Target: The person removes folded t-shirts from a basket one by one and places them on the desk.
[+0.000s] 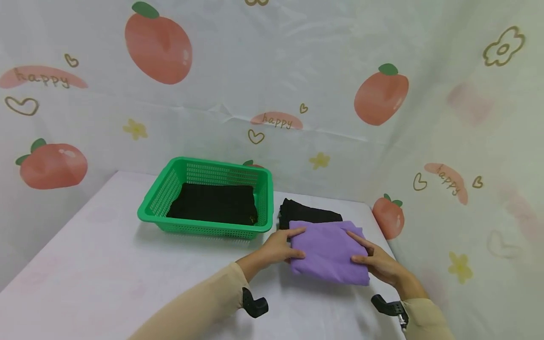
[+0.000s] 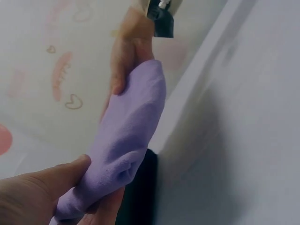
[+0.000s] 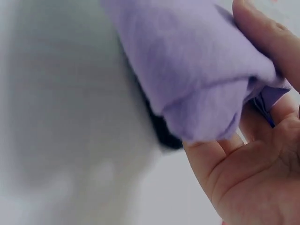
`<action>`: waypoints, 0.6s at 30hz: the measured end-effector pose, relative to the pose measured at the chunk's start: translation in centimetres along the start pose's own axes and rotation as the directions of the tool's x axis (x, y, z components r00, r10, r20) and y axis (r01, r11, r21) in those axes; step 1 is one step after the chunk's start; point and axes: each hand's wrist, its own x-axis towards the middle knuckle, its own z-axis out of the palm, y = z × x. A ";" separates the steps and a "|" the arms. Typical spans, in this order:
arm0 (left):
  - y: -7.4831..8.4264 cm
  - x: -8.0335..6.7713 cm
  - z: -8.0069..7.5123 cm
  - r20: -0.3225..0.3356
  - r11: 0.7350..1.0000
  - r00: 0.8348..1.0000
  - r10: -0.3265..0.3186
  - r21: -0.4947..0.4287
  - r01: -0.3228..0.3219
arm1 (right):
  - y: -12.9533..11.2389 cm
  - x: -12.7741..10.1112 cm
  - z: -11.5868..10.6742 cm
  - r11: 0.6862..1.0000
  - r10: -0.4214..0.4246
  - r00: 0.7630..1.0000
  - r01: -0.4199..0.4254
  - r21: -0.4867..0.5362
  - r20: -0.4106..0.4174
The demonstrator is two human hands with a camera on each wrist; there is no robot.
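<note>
A folded purple cloth (image 1: pixel 329 252) was held at both short edges above the right part of the white-covered table (image 1: pixel 106 264). It was gripped on its left edge by the left hand (image 1: pixel 278 246), thumb on top and fingers curled beneath, as was confirmed in the left wrist view, where the cloth's bunched end was seen pinched between thumb and fingers. The right edge was grasped by the right hand (image 1: pixel 378 262), thumb laid across the upper face and fingers tucked under; in the right wrist view the folded layers were seen resting in the cupped palm. Whether the cloth's underside touched the table could not be told.

A folded black garment (image 1: pixel 308 213) was noted just behind the purple cloth, partly overlapped by it at the far edge. A green plastic basket (image 1: pixel 161 200) was placed to the left of that stack, near but apart, and a second black folded cloth (image 1: pixel 214 203) was seen lying flat on its floor. A backdrop (image 1: pixel 272 85) printed with peaches and hearts was hung behind and to the right.
</note>
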 end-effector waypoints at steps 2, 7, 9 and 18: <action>-0.1 0.4 0.8 -0.003 1.000 1.000 -0.001 0.021 0.001 | 0.5 -0.3 -0.3 1.000 0.007 1.000 -0.007 -0.001 -0.013; -0.5 1.2 2.6 0.005 1.000 1.000 -0.014 0.019 0.014 | 1.3 -1.2 -1.2 0.999 0.033 0.997 -0.035 -0.024 -0.063; -0.6 1.6 3.3 0.008 1.000 1.000 -0.012 0.028 0.012 | 1.5 -1.5 -1.6 0.998 0.053 0.996 -0.055 -0.031 -0.076; -1.3 3.6 6.4 0.038 1.000 0.999 -0.002 0.022 0.001 | 2.6 -3.1 -3.7 0.992 0.126 0.986 -0.127 -0.008 -0.112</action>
